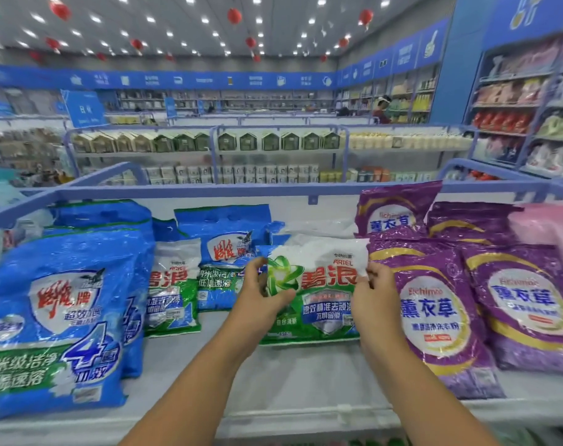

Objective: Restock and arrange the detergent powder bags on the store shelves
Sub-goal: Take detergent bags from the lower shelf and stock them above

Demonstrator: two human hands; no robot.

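A white-and-green Ariel detergent bag (322, 284) stands on the top shelf (305, 381) at the middle. My left hand (260, 291) grips its left edge near the green logo. My right hand (375, 292) pinches its right edge. A second Ariel bag (172, 291) stands to the left. Large blue detergent bags (61, 310) fill the left side, and another blue bag (225, 252) stands behind. Purple lavender bags (434, 304) stand on the right, touching the held bag.
A blue rail (273, 189) bounds the shelf's far side. A pink bag (550, 226) sits at the far right. Beyond are more aisles of boxed goods (273, 141), wall shelves (514, 117) on the right, and a person (382, 109) far back.
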